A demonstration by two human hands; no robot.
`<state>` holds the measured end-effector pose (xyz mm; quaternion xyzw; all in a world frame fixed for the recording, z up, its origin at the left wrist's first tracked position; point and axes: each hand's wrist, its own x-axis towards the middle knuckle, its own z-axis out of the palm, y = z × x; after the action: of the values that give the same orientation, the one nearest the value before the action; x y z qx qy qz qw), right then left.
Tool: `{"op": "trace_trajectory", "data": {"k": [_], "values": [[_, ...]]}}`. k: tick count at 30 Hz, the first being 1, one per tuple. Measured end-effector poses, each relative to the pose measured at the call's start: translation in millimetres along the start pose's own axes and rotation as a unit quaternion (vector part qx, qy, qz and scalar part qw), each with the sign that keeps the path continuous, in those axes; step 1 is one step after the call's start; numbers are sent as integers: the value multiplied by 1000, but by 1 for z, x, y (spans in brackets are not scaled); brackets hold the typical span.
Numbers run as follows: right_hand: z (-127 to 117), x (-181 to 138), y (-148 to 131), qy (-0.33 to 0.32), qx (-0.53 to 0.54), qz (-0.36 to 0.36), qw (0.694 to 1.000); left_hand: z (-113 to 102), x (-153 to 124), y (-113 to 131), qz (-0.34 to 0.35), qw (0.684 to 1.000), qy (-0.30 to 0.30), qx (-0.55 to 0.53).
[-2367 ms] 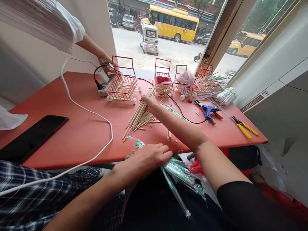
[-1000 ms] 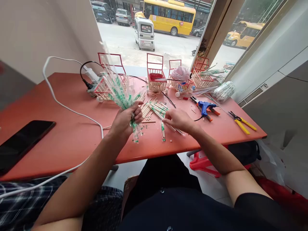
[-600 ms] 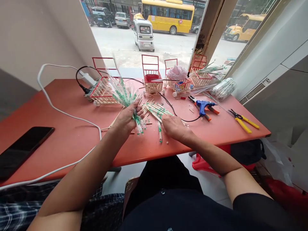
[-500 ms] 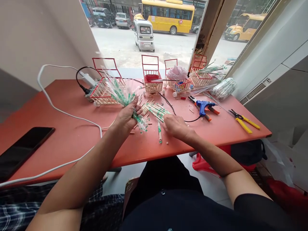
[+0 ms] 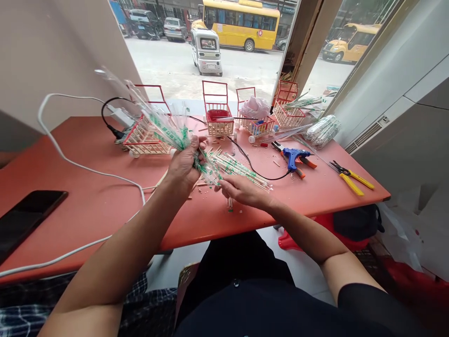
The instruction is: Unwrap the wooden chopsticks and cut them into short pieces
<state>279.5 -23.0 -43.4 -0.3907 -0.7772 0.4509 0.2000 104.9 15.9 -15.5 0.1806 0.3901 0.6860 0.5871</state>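
My left hand is closed around a bunch of clear plastic chopstick wrappers with green print. Their long ends fan up to the left, and crumpled ends stick out below the fist. My right hand has its fingertips pinched at those lower ends, close beside the left hand. Behind the right hand lies a pile of wooden chopsticks, some of them in green-printed wrappers. Short stick pieces are scattered around both hands. One small wrapped piece pokes out below the right hand.
Small stick-built carts with red edges, one at left and one in the middle, line the window side. A blue glue gun, yellow-handled pliers, a white cable and a black phone lie on the red table.
My right hand has left the chopstick pile and moved left to the lower ends of the wrappers. The pile now lies spread further right. My left hand keeps its hold.
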Motion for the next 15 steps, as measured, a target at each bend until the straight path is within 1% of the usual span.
{"op": "trace_trajectory", "data": {"k": [2, 4, 8, 9, 10, 13, 14, 15], "values": [[8, 2, 0, 1, 41, -15, 999, 3, -1, 0, 20, 1000, 5, -5], [14, 4, -1, 30, 75, -19, 997, 5, -3, -4, 35, 999, -2, -1], [19, 12, -7, 85, 140, -2, 986, 5, -17, -17, 40, 998, -44, 23], [18, 14, -9, 83, 152, 2, 985, 4, -21, -19, 31, 997, -58, 35], [14, 15, -10, 68, 157, 6, 985, 3, -25, -20, 20, 996, -70, 49], [-7, 18, -11, -11, 127, 13, 992, -1, -32, -15, -8, 993, -94, 69], [-16, 20, -10, -16, 120, 9, 993, -2, -33, -13, -14, 992, -101, 69], [-25, 21, -10, 13, 117, -2, 993, -4, -33, -11, -23, 992, -108, 67]]}}
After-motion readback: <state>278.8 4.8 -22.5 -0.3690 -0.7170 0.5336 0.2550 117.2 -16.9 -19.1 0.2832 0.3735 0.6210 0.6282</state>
